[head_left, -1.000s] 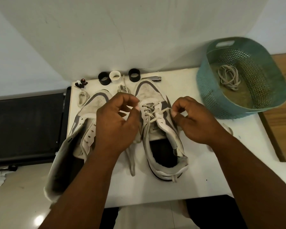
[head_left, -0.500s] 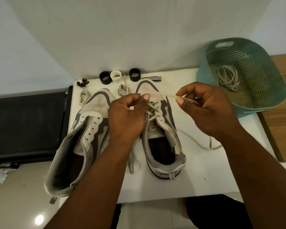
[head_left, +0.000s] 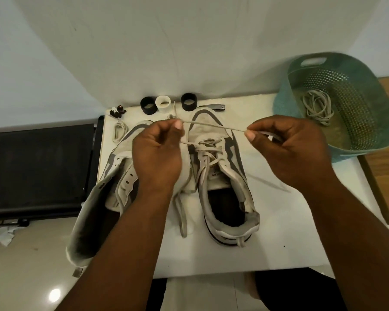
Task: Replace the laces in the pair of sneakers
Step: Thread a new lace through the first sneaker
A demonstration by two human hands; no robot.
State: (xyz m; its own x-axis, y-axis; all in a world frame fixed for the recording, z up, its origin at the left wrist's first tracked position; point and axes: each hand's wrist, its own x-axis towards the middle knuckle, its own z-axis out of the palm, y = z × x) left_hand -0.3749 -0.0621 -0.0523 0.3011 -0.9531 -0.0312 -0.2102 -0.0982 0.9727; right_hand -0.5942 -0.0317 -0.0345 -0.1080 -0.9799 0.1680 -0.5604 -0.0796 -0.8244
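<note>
A small white table (head_left: 279, 221) stands against a white wall (head_left: 189, 41). Glossy pale floor tiles (head_left: 32, 277) reflect an overhead light

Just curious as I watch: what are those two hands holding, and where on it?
Both the left hand and right hand pinch one lace, stretched taut between their fingertips above the right sneaker.

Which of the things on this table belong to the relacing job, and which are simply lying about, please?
Job in hand:
left hand and right hand, pinching the stretched lace
right sneaker, partly laced
left sneaker, eyelets bare
coiled lace in the basket

Lying about:
three rings
nail clipper
small dark bits
</note>
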